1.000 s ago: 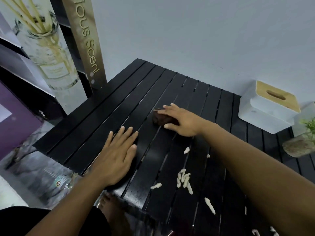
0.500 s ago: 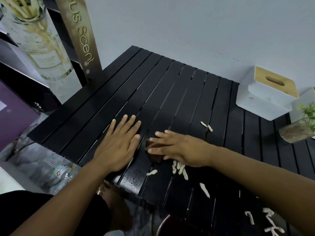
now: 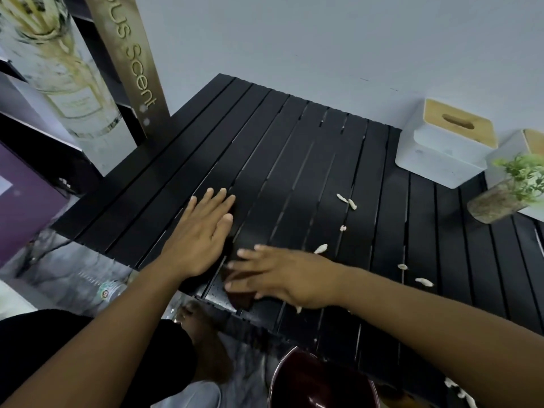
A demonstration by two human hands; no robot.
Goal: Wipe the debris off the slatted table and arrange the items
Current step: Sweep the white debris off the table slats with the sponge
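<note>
The black slatted table [image 3: 294,160] fills the middle of the view. My right hand [image 3: 282,275] presses a dark brown cloth [image 3: 240,298] flat on the slats at the table's near edge. My left hand [image 3: 203,234] lies flat and open on the table just left of it, fingers spread. Pale debris pieces [image 3: 347,200] lie scattered on the slats to the right of my right hand, with more debris [image 3: 424,281] beside my forearm and at the bottom right corner.
A white tissue box with a wooden lid [image 3: 447,142] and a small potted plant [image 3: 506,195] stand at the table's far right. A dark red bowl [image 3: 318,381] sits below the near edge. A scent display stand [image 3: 129,54] rises at the left.
My right hand has dragged the cloth from the middle of the table toward me to the near edge. My left hand stayed flat in place. The debris under the hand was swept along.
</note>
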